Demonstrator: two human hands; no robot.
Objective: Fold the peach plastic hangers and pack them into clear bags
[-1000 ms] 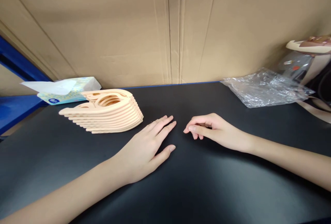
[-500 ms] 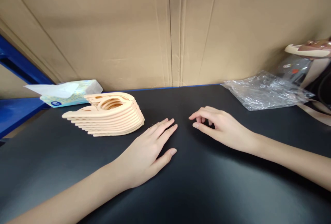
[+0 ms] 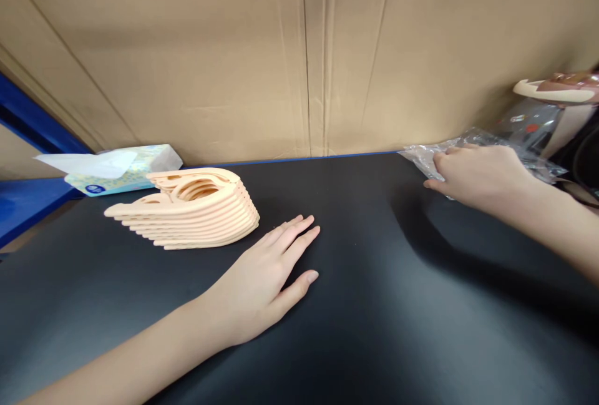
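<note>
My left hand [image 3: 264, 280] lies flat on the black table [image 3: 355, 330], fingers stretched out and holding nothing. A stack of several peach plastic pieces [image 3: 191, 208] sits just to its left, a short gap away. My right hand [image 3: 477, 174] is at the table's back right, on a crumpled clear plastic bag [image 3: 533, 158]. Its fingers curl over the bag's left edge with the thumb underneath, so it grips the bag. Most of the bag is hidden behind the hand.
A tissue pack [image 3: 121, 165] with a sheet sticking out lies behind the peach stack. A cardboard wall [image 3: 304, 49] closes the back of the table. Blue shelf framing [image 3: 28, 124] is at the left. A beige and brown object [image 3: 556, 90] stands at the far right.
My right hand has left the middle of the table, gone right and back, and closed on the plastic bag's edge. My left hand has stayed flat in place.
</note>
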